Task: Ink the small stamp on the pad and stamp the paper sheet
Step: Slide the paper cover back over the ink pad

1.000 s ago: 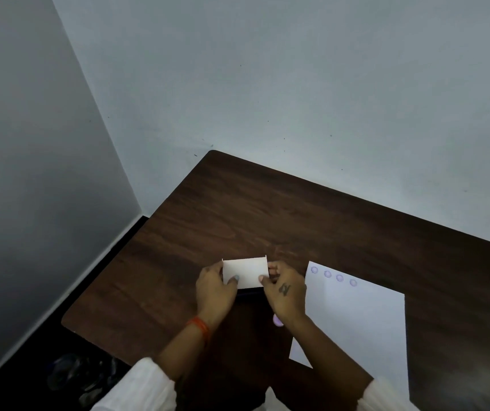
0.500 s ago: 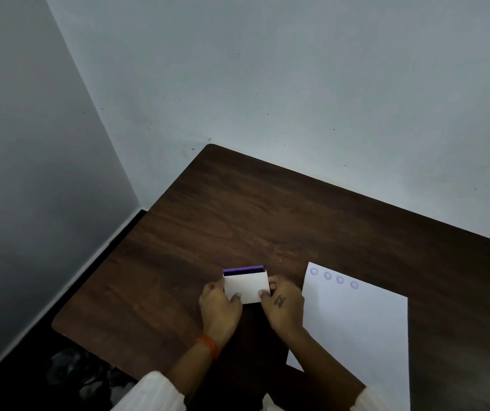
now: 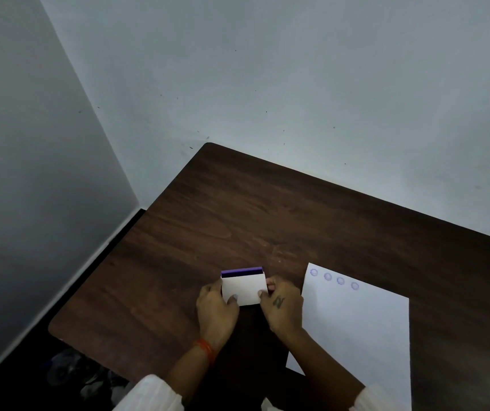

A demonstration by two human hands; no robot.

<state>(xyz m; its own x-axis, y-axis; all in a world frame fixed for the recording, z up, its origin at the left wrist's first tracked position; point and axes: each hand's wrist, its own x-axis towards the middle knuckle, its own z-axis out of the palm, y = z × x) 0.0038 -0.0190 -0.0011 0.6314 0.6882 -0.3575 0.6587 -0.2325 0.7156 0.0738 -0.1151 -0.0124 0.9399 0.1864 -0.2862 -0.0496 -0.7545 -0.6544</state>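
Your left hand (image 3: 217, 307) and right hand (image 3: 282, 304) both sit near the front edge of the table (image 3: 237, 218), roughly mid-width, and both are closed on the ink pad (image 3: 243, 287). Left thumb lies across the lower-left corner of its white lid; right thumb & fingers pinch the lid's right side. Lid is a pale rectangle, tipped up toward you w/ its far edge raised. Behind that far edge a purple strip of the pad's base shows. Can't tell how far the lid is lifted, or whether the base rests flat on the wood; your hands hide the underside.

The small stamp itself: can't make it out anywhere.

Paper sheet (image 3: 356, 330) lies flat just beside your right hand, toward the table's front-right, running off the front edge of the view. It's turned slightly, so its far-left corner points away from you. Along its far edge is a row of four round purple stamp marks (image 3: 334, 278), evenly spaced, starting at the far-left corner and reaching approx. halfway across. Rest of the sheet is blank.

Orange band (image 3: 206, 350) on your left wrist; white sleeves at both forearms. Small dark mark on the back of your right hand.
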